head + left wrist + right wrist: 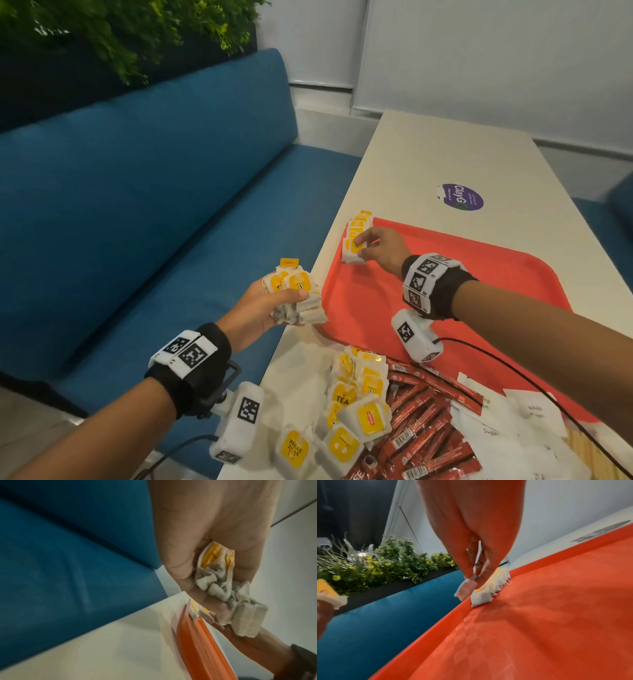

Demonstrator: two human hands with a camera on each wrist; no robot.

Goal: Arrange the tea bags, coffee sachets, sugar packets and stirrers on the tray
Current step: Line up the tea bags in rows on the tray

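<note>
While my right hand [380, 248] reaches to the tray's far-left corner, its fingertips [467, 586] pinch the nearest tea bag [354, 251] of a short row of tea bags [359, 222] standing on edge along the red tray [479, 274] rim. Right grip: grasping that one bag, which touches the tray floor and the next bag in the row.

Left hand [263, 308] hovers just off the tray's left edge, past the worktop [428, 161] edge, above the blue bench seat [137, 205]. Left grip: clenched around a bunch of tea bags [296, 294], yellow tags up, white pouches sticking out below the fingers.

Loose stock near me on the worktop: pile of tea bags [346, 411] with yellow tags, red coffee sachets [421, 428] beside them on the right, white sugar packets [513, 428] further right, partly overlapping the tray's near edge. Stirrers: can't make any out.

Purple round sticker [462, 197] on the worktop beyond the tray. Green plants [137, 31] behind the bench backrest.
</note>
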